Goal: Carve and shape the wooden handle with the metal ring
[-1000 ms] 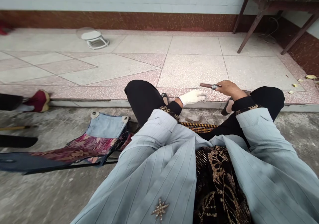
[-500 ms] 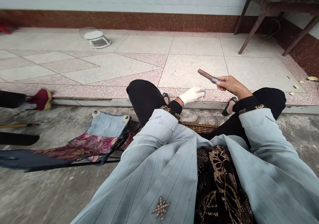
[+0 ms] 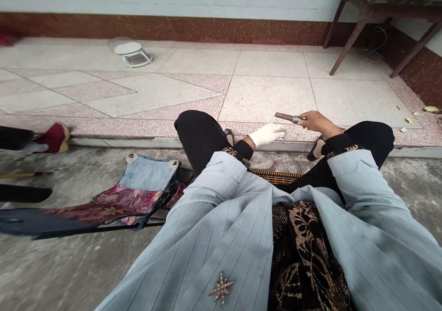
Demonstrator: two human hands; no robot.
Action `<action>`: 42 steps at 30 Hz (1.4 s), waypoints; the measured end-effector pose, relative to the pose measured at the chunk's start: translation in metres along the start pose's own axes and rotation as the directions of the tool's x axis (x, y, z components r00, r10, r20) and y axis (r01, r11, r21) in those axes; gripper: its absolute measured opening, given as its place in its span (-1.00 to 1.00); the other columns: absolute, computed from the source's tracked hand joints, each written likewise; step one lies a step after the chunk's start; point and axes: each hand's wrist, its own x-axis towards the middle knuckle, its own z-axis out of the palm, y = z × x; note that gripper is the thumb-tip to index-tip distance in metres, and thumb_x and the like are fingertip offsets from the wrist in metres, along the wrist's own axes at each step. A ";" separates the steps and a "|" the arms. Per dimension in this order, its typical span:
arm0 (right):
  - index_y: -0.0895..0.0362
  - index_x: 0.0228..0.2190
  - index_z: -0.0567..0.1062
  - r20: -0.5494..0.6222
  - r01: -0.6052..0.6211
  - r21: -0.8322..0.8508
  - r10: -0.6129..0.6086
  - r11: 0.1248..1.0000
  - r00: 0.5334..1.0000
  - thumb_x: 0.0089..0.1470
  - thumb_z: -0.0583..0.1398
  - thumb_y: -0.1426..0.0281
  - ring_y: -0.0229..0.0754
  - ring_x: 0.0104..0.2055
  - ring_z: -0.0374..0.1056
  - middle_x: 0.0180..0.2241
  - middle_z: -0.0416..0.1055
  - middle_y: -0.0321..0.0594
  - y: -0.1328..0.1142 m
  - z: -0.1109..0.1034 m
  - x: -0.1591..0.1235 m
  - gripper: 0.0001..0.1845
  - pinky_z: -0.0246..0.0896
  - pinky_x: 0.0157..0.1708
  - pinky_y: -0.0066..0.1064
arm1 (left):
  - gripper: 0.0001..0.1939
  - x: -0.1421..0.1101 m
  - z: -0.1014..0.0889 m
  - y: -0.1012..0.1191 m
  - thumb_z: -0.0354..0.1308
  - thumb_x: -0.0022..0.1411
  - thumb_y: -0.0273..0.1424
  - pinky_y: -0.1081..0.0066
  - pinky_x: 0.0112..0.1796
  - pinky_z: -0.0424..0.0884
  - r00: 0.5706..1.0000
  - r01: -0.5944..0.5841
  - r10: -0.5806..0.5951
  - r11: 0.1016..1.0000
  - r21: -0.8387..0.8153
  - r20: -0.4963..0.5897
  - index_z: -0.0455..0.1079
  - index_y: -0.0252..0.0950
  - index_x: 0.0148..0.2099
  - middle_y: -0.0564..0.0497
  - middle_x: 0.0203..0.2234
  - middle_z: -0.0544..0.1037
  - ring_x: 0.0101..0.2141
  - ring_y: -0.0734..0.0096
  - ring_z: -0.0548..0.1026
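My right hand [image 3: 314,121] is bare and closed around a brown rod [image 3: 283,116] with silver wire wound about it. The rod points left, low over the pink speckled ledge. Just left of it, my left hand [image 3: 267,135] wears a white knitted glove. Its fingers are bent down at the ledge's edge around a small greyish thing [image 3: 283,134], mostly hidden, whose kind I cannot make out. Below the gloved hand, between my legs, are a black and orange woven rim [image 3: 279,177] and a pale lump [image 3: 265,165].
A folding chair with patterned cloth [image 3: 138,198] stands on the concrete to the left, near another person's red shoe [image 3: 57,138]. A small white stool [image 3: 133,53] is on the tiled floor. At the back right stands a wooden table [image 3: 366,9]. Yellow leaves [image 3: 431,108] lie far right.
My right hand raised the rod half a second ago, its tip tilting up, and has now lowered it near the ledge again. My gloved left hand has stayed almost in place.
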 end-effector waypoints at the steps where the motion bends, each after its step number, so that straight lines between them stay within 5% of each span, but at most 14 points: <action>1: 0.14 -0.12 0.64 0.053 -0.003 -0.043 0.005 0.999 0.999 0.07 0.29 0.37 -0.24 -0.50 0.29 -0.49 0.46 -0.20 0.000 0.002 -0.001 -0.69 0.13 -0.44 -0.38 | -0.81 0.000 0.000 0.001 0.06 0.22 -0.38 0.46 -0.24 0.27 1.000 0.014 -0.013 1.000 -0.013 0.009 0.48 -0.33 -0.31 0.02 -0.44 0.50 -0.37 0.40 0.40; 3: 0.14 -0.22 0.66 0.273 0.019 -0.075 0.002 0.997 0.962 -0.01 0.34 0.38 -0.25 -0.52 0.27 -0.53 0.44 -0.23 -0.001 0.005 -0.004 -0.75 0.11 -0.45 -0.39 | -0.85 -0.001 -0.001 0.003 0.12 0.17 -0.39 0.46 -0.26 0.28 0.999 0.025 -0.023 0.999 -0.039 0.033 0.49 -0.32 -0.35 0.01 -0.48 0.50 -0.39 0.39 0.40; 6: 0.16 -0.27 0.66 0.679 0.078 0.121 -0.140 0.990 0.721 -0.08 0.38 0.29 -0.31 -0.56 0.21 -0.58 0.40 -0.29 -0.004 0.005 -0.011 -0.71 0.10 -0.47 -0.42 | -0.87 -0.002 -0.002 0.003 0.16 0.15 -0.37 0.47 -0.29 0.28 0.998 0.019 -0.014 0.997 -0.078 0.060 0.50 -0.31 -0.34 0.01 -0.47 0.51 -0.39 0.40 0.40; 8: 0.16 -0.20 0.63 0.714 0.092 0.323 -0.306 0.942 0.630 -0.05 0.36 0.22 -0.33 -0.53 0.21 -0.54 0.41 -0.32 -0.005 -0.001 -0.016 -0.62 0.10 -0.47 -0.45 | -0.82 -0.001 -0.003 0.002 0.14 0.19 -0.33 0.48 -0.31 0.28 0.998 0.019 -0.012 0.993 -0.119 0.060 0.50 -0.31 -0.27 0.01 -0.45 0.52 -0.40 0.43 0.41; 13: 0.18 -0.17 0.57 0.243 0.168 0.633 -0.400 0.755 0.884 0.05 0.32 0.24 -0.35 -0.53 0.14 -0.52 0.36 -0.32 -0.007 -0.013 -0.021 -0.66 0.07 -0.51 -0.48 | -0.69 0.000 -0.003 -0.006 -0.01 0.33 -0.22 0.52 -0.54 0.11 0.996 0.071 -0.084 0.942 -0.328 -0.026 0.42 -0.35 -0.19 0.10 -0.59 0.31 -0.60 0.56 0.19; 21: 0.17 -0.26 0.49 0.008 0.111 0.611 -0.146 0.784 0.989 0.16 0.24 0.36 -0.34 -0.55 0.14 -0.54 0.30 -0.29 -0.004 -0.003 -0.006 -0.87 0.02 -0.59 -0.50 | -0.70 0.005 0.009 -0.012 0.05 0.30 -0.21 0.50 -0.54 0.13 0.993 0.114 -0.092 0.926 -0.360 0.079 0.46 -0.34 -0.26 0.09 -0.66 0.29 -0.63 0.56 0.18; 25: 0.20 -0.18 0.52 -0.064 0.077 0.459 -0.054 0.885 0.997 0.21 0.17 0.38 -0.32 -0.55 0.16 -0.50 0.36 -0.22 -0.001 -0.002 -0.001 -0.81 0.04 -0.56 -0.47 | -0.69 0.004 0.009 -0.005 0.04 0.32 -0.24 0.45 -0.49 0.16 0.991 0.124 -0.101 0.948 -0.294 0.092 0.50 -0.34 -0.26 0.04 -0.66 0.35 -0.60 0.50 0.22; 28: 0.19 -0.10 0.56 -0.072 0.023 0.119 -0.014 0.993 0.997 0.19 0.18 0.35 -0.23 -0.46 0.27 -0.39 0.46 -0.12 -0.002 0.001 0.001 -0.72 0.10 -0.47 -0.40 | -0.71 0.003 0.008 -0.001 0.03 0.32 -0.28 0.44 -0.37 0.23 0.993 0.077 -0.057 0.978 -0.192 0.106 0.50 -0.35 -0.26 -0.01 -0.54 0.47 -0.49 0.46 0.32; 30: 0.16 -0.09 0.59 0.000 0.025 -0.155 -0.025 0.988 1.000 0.14 0.22 0.32 -0.14 -0.35 0.33 -0.29 0.50 -0.07 -0.003 0.006 0.001 -0.68 0.11 -0.41 -0.36 | -0.73 0.003 0.007 0.001 0.02 0.33 -0.33 0.44 -0.27 0.23 0.993 0.037 -0.029 0.997 -0.066 0.114 0.49 -0.37 -0.27 -0.03 -0.45 0.53 -0.39 0.43 0.37; 32: 0.17 -0.13 0.61 0.217 0.094 -0.296 -0.029 0.950 0.976 0.10 0.25 0.33 -0.12 -0.32 0.34 -0.28 0.51 -0.07 -0.004 0.011 0.001 -0.69 0.10 -0.38 -0.35 | -0.75 0.002 0.006 0.001 0.03 0.31 -0.37 0.43 -0.22 0.22 0.992 0.022 -0.026 0.999 0.030 0.122 0.49 -0.38 -0.27 -0.05 -0.40 0.55 -0.34 0.41 0.38; 35: 0.20 -0.15 0.62 0.620 0.173 -0.147 -0.045 0.974 0.784 0.06 0.27 0.33 -0.22 -0.45 0.27 -0.47 0.45 -0.18 -0.003 0.010 -0.004 -0.68 0.11 -0.41 -0.38 | -0.80 0.001 0.003 0.001 0.09 0.26 -0.37 0.44 -0.23 0.22 0.990 0.025 -0.034 0.997 0.068 0.138 0.49 -0.37 -0.25 -0.05 -0.40 0.55 -0.33 0.37 0.39; 38: 0.20 -0.09 0.60 0.746 0.159 0.223 -0.274 0.962 0.607 0.01 0.32 0.20 -0.31 -0.52 0.19 -0.53 0.38 -0.30 -0.005 -0.002 -0.015 -0.55 0.11 -0.43 -0.42 | -0.76 0.001 -0.001 -0.001 0.10 0.27 -0.31 0.43 -0.23 0.24 0.993 0.010 -0.012 1.000 0.011 0.117 0.49 -0.37 -0.19 -0.05 -0.40 0.54 -0.31 0.36 0.41; 39: 0.19 -0.08 0.59 0.699 0.163 0.342 -0.366 0.926 0.615 0.00 0.33 0.17 -0.32 -0.51 0.18 -0.51 0.37 -0.32 -0.006 -0.008 -0.019 -0.52 0.11 -0.43 -0.43 | -0.74 0.000 -0.003 -0.002 0.07 0.29 -0.28 0.43 -0.25 0.25 0.995 0.005 -0.002 1.000 -0.022 0.099 0.48 -0.37 -0.17 -0.05 -0.41 0.53 -0.33 0.37 0.41; 42: 0.19 -0.11 0.57 0.404 0.178 0.567 -0.460 0.804 0.791 0.03 0.33 0.21 -0.35 -0.50 0.14 -0.51 0.33 -0.35 -0.009 -0.021 -0.027 -0.58 0.06 -0.46 -0.46 | -0.63 -0.001 -0.005 -0.005 -0.07 0.38 -0.20 0.46 -0.38 0.24 0.999 0.017 -0.011 0.982 -0.186 0.033 0.45 -0.35 -0.11 0.02 -0.51 0.43 -0.48 0.47 0.33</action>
